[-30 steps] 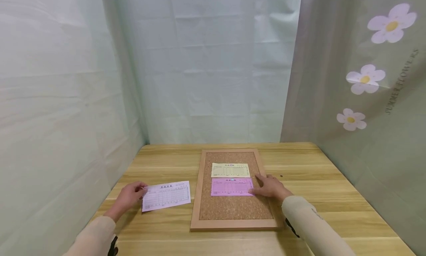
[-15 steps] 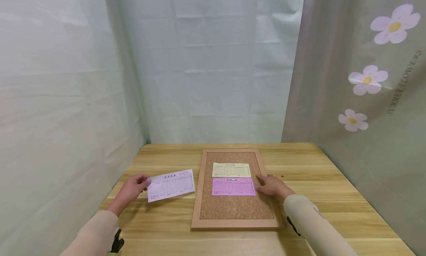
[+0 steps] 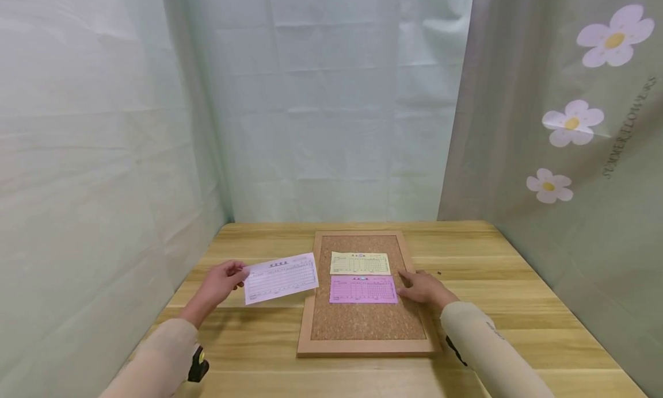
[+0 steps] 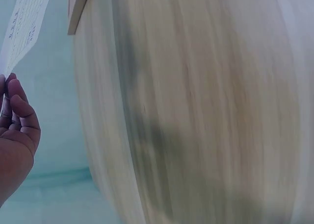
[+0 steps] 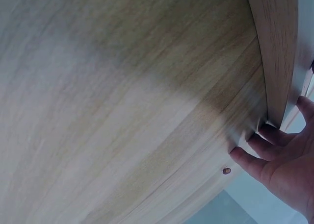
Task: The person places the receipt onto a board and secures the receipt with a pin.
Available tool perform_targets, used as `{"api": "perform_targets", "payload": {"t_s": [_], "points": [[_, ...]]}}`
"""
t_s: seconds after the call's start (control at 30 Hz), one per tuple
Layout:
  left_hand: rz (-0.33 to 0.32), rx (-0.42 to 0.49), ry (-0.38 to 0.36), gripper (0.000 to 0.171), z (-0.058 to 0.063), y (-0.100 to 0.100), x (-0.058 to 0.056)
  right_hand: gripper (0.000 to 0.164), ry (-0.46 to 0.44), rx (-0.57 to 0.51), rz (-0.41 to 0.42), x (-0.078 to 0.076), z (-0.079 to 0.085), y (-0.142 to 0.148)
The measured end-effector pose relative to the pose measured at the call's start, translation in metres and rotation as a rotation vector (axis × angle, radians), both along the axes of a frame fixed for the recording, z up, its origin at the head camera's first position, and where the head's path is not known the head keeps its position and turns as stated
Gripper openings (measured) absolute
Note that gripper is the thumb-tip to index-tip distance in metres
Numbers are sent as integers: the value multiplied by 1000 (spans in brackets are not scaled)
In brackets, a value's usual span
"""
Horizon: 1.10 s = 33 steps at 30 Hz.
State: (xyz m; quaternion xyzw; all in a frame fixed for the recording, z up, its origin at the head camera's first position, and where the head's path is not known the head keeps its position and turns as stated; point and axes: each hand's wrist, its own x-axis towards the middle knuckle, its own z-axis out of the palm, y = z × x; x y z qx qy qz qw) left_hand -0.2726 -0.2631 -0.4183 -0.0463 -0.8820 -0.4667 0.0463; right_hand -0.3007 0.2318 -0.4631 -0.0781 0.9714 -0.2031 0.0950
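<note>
My left hand pinches a white printed form slip by its left edge. The slip is tilted, and its right end overlaps the board's left frame in the head view. In the left wrist view, thumb and fingers meet at the slip's corner. My right hand rests at the right side of a wood-framed cork board. Its fingers lie relaxed against the frame and the table in the right wrist view. A yellow slip and a pink slip lie on the cork, one above the other.
The board lies on a wood-grain table. A small dark spot shows on the table right of the board. Pale curtains enclose the back and sides, with printed flowers on the right one.
My left hand has lifted the white slip and carried it right and away from me, to the board's left edge. The right thumb has drawn back off the pink slip to its right edge.
</note>
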Motion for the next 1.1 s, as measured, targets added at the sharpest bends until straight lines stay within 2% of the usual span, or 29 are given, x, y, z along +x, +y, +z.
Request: {"api": "perform_targets", "payload": {"t_s": [0.33,0.57,0.9,1.1], "points": [[-49,82,-11,17,3,33,-7,64,3,-2,-1,-1,3,0],[-73,92,-35,15,2,53,-9,65,-1,-8,-16,-4,2,-1],[-109,123,-91,11,-7,85,-10,65,-2,-22,-14,-1,-1,1],[-124,106,-85,8,-12,106,-8,66,51,-21,15,1,-3,5]]}}
